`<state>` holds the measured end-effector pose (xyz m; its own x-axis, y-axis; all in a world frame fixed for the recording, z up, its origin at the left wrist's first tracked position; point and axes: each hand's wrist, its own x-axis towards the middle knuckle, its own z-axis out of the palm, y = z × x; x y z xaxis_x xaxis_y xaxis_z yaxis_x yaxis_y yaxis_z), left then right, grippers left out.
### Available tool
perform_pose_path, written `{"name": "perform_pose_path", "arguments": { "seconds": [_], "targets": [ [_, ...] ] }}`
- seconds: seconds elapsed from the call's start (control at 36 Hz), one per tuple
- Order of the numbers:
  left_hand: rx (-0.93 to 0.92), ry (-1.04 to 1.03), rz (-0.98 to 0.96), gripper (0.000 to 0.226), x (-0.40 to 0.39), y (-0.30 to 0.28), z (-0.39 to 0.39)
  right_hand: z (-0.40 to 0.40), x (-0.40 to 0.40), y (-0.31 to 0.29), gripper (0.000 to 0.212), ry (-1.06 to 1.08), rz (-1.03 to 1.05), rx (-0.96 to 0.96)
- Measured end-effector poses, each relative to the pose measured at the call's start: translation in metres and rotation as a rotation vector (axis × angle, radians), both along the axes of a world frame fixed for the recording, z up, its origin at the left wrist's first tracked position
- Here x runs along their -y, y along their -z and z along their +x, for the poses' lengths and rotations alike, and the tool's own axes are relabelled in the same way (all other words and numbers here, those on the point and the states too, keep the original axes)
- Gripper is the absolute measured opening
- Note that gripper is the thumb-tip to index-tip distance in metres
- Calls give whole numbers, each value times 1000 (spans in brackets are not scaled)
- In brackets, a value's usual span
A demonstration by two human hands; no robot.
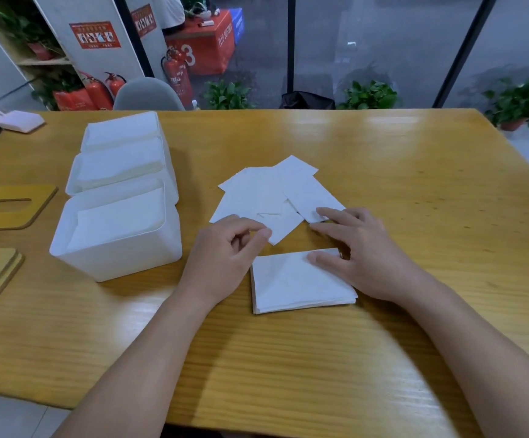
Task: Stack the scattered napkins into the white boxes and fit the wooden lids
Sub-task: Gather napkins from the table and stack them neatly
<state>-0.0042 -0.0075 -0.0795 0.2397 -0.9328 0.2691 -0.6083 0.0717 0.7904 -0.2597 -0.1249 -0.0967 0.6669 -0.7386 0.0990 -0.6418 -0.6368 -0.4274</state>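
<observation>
Wooden table point(383, 159), scattered napkins point(266, 197), white boxes point(114, 235), both hands touching napkins

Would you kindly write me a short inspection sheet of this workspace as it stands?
Surface: wooden table, glossy.
Job's things: three white boxes in a row, napkins inside, no lids on; scattered napkins; neat stack; wooden lids lying left.
Clutter: white bag at the far left corner.
Hands: left hand pinches a scattered napkin; right hand rests fingers on the stack and a loose napkin.
Cables: nothing seen.
Surroundings: fire extinguishers, potted plants, grey chair.
</observation>
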Motion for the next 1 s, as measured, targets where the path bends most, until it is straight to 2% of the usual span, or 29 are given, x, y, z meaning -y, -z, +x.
{"name": "perform_pose_path", "arguments": {
  "seconds": [0.17,0.25,0.31,0.39,0.44,0.5,0.61,0.78,0.86,1.0],
  "targets": [
    [39,22,52,10,1,2,-3,3,-2,-2,79,-7,-38,-37],
    [29,32,55,10,2,2,-3,2,-4,-6,79,8,13,3],
    [-7,27,67,14,1,2,-3,2,-6,-11,70,40,85,97],
    [-75,53,87,23,0,1,-3,1,-10,-18,46,67,111,267],
    [-133,109,94,28,-2,-3,-6,3,-14,-23,30,51,157,399],
    [-195,167,99,33,-4,-5,-10,6,-19,-26,23,0,208,508],
    [-268,230,85,37,-4,-6,-13,13,-31,-29,27,-124,281,569],
    [-372,217,40,33,-2,-6,-10,15,-41,-34,46,-301,333,479],
    [-355,188,17,37,1,-3,-9,14,-42,-34,44,-309,360,477],
    [-415,116,-53,40,3,-2,-8,13,-39,-34,34,-255,282,535]
  ]
}}
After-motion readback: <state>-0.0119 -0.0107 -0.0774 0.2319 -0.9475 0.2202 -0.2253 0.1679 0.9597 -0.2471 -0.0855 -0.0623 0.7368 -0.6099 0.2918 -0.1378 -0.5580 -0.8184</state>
